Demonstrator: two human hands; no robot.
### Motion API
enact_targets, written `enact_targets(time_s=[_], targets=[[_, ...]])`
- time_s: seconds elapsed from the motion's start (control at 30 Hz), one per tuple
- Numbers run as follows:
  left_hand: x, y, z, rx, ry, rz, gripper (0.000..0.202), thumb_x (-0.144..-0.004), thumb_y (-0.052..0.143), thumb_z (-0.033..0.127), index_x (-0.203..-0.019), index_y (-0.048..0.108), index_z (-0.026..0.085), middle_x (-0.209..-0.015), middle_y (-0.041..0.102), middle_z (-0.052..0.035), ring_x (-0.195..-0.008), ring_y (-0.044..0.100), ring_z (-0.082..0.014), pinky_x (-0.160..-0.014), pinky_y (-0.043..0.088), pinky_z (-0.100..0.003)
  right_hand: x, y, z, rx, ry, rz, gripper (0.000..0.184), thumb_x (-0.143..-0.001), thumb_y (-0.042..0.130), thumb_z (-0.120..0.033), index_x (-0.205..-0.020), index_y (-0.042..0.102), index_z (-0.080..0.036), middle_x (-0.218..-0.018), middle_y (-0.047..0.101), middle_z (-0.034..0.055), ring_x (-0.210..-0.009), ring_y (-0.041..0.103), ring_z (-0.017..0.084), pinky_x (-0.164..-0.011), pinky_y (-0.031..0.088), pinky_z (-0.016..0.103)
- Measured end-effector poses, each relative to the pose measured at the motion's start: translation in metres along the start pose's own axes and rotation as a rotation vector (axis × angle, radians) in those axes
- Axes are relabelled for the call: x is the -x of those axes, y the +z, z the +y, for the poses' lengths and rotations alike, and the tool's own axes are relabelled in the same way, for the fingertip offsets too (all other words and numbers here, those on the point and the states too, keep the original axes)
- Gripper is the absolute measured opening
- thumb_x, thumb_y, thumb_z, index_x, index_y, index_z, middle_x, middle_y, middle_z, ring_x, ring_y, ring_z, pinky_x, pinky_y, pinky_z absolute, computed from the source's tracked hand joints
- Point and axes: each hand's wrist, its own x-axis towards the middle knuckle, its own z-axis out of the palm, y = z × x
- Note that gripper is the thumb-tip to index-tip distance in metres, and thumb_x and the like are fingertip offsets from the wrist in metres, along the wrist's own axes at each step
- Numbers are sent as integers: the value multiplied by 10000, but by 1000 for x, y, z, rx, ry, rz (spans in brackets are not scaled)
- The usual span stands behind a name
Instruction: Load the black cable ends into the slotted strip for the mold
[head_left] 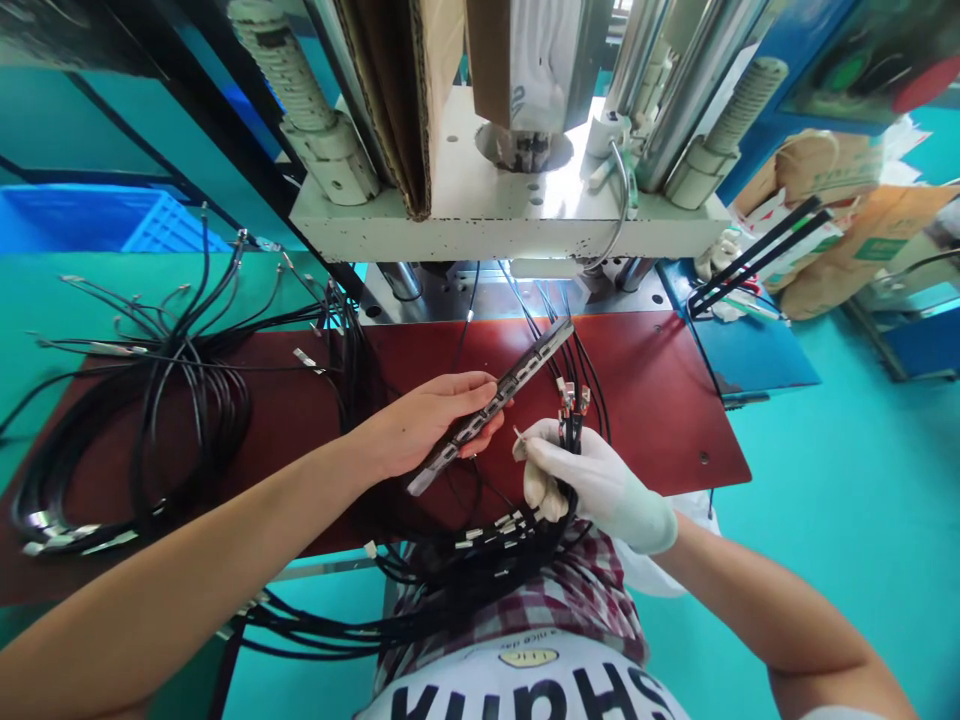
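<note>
My bare left hand (442, 415) is closed around a long, narrow metal bar (499, 400) with a row of slots along its face. The bar slants up to the right over the red-brown work board. In a white glove, my right hand (592, 475) grips a bunch of black cables (574, 430), whose small metal-and-white connector ends stick up above the fingers. A small pale piece shows at its thumb and fingertip. More black cables (480, 570) with silvery ends lie across my lap, running to the board's front edge.
Ahead stands a press machine (450, 225) with metal columns. Coiled black cables (180, 400) cover the left of the red-brown board (660, 400). A blue crate (97, 220) sits far left; paper bags (862, 240) and two black rods (757, 255) are at right.
</note>
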Motion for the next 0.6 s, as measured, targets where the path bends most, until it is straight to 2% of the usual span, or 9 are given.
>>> enact_targets(time_s=[0.13,0.2,0.3,0.43,0.6], targets=[[-1,-2,-3,14,7,-67,266,-955,537,405,-900,490,149,-709,527,-6,-472,489,-78,-464,270,-205,1,2,-2,55,6,-37,443,-935,566,-559,-999,563,-121,-621,627,29,-426,525,75,-404,405,136],[-4,1,-4,-9,39,-51,300,-964,505,439,-865,482,157,-651,497,3,-432,474,-88,-439,242,-217,1,5,-4,65,-7,-69,474,-943,542,-572,-1027,599,-109,-585,601,19,-403,489,63,-389,382,130],[-7,10,-5,-8,106,31,326,-958,502,462,-818,466,170,-602,464,14,-408,428,-81,-430,249,-223,-3,14,-7,88,3,-64,463,-924,570,-569,-956,633,-111,-635,637,44,-466,541,73,-441,434,140],[-6,25,-2,-9,103,162,324,-936,535,463,-810,463,173,-611,478,13,-447,415,-73,-438,300,-203,-12,28,-7,186,12,6,357,-891,645,-444,-783,644,-104,-741,687,71,-598,617,100,-577,523,176],[-2,33,3,-82,117,289,335,-934,544,460,-802,438,172,-591,458,25,-465,408,-70,-437,332,-182,-16,36,-5,259,-45,66,260,-892,604,-336,-746,618,-121,-676,665,31,-566,601,104,-539,506,178]])
